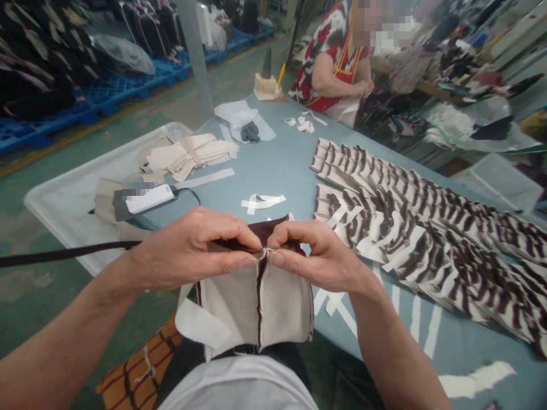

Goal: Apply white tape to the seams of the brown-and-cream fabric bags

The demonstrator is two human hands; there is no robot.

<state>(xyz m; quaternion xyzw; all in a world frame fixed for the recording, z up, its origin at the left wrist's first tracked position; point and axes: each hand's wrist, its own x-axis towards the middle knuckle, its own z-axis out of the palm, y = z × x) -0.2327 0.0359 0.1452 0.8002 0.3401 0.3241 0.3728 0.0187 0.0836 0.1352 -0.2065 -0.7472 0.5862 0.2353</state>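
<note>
My left hand and my right hand meet in front of me, thumbs and fingertips pinching the top edge of a beige fabric piece on either side of its middle seam. The piece hangs below my fingers, with dark brown edging down the seam and brown fabric showing behind. A pale flap sticks out at its lower left. From behind my left wrist a dark brown strap runs off to the left; where its other end goes is hidden.
Rows of similar beige-and-brown pieces cover the right of the blue-grey table. At left are a fabric stack, a white device with a cable and a white tray. A co-worker is at the far side.
</note>
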